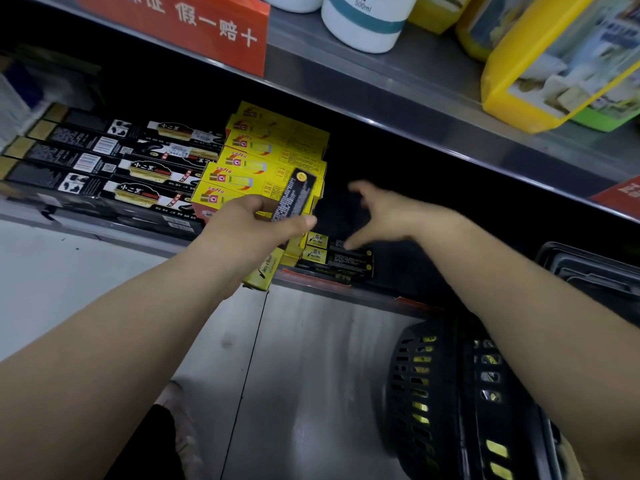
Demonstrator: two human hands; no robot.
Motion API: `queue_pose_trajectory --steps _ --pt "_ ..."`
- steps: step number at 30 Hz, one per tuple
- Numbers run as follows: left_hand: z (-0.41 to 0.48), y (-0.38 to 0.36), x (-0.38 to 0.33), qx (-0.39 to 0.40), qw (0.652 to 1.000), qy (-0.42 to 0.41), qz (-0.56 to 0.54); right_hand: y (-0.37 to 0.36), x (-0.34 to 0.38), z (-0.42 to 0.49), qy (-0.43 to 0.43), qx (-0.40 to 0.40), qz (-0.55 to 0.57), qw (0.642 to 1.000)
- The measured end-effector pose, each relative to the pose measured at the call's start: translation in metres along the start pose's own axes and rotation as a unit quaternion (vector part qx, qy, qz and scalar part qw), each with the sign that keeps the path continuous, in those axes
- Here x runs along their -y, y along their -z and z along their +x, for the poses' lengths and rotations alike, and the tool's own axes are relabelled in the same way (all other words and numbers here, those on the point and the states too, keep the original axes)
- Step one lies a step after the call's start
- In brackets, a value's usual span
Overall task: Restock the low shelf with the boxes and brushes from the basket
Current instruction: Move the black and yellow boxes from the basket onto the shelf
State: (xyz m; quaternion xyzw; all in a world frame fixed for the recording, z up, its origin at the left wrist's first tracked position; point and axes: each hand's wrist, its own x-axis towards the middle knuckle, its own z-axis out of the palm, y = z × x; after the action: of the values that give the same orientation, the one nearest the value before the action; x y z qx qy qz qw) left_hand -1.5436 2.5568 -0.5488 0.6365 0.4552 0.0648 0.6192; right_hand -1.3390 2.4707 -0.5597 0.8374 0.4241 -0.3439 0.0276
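The low shelf (114,232) has a grey metal front edge, and its inside is very dark. On it, at left, lie long black boxes (114,161) in flat rows. Just beside them, to the right, is a stack of yellow boxes (273,150). At the front edge, right of the stack, lie small black-and-yellow boxes (336,258).

The left hand (249,223) is in front of the yellow stack, w/ thumb and fingers curled round a black box (294,195) that stands tilted. A yellow box (265,270) shows under this hand; I cannot tell if the hand holds it too.

The right hand (384,216) is blurred, fingers spread wide, w/ nothing in it, above the small boxes. Whether a fingertip touches them, cannot tell.

The basket (433,393) is black plastic w/ holes and stands on the floor (311,375) at bottom right, under the right forearm; yellow things show through the holes. The floor is grey and shiny w/ a dark seam.

The upper shelf (381,84), also grey metal, carries a red sign (180,26), a white bottle (363,22) and a yellow package (554,64).
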Motion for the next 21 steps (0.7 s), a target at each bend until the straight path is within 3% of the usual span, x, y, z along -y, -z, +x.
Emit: queue_pose_trajectory --steps 2,4,6,10,14,18,21 --pt "-0.002 0.0 -0.001 0.022 0.999 -0.013 0.038 0.016 0.02 -0.027 0.149 -0.074 0.072 0.984" --pt "-0.004 -0.001 -0.003 0.043 0.996 -0.034 0.076 0.017 0.035 -0.05 0.273 -0.094 0.083 0.954" --pt "-0.006 -0.003 -0.007 0.066 0.992 -0.058 0.089 0.013 0.044 -0.06 0.304 -0.096 0.064 0.946" --pt "-0.007 0.0 -0.012 0.066 0.99 -0.103 0.073 0.011 0.035 -0.058 0.234 -0.101 0.064 0.965" --pt "-0.007 0.007 -0.012 0.001 0.987 -0.144 0.078 0.014 0.0 -0.051 0.113 -0.066 0.15 0.98" --pt "-0.003 0.014 -0.008 -0.052 0.984 -0.15 0.08 0.022 -0.031 -0.04 0.014 -0.014 0.227 0.974" --pt "0.001 0.018 -0.006 -0.075 0.984 -0.146 0.074 0.028 -0.045 -0.023 -0.058 -0.007 0.15 0.987"
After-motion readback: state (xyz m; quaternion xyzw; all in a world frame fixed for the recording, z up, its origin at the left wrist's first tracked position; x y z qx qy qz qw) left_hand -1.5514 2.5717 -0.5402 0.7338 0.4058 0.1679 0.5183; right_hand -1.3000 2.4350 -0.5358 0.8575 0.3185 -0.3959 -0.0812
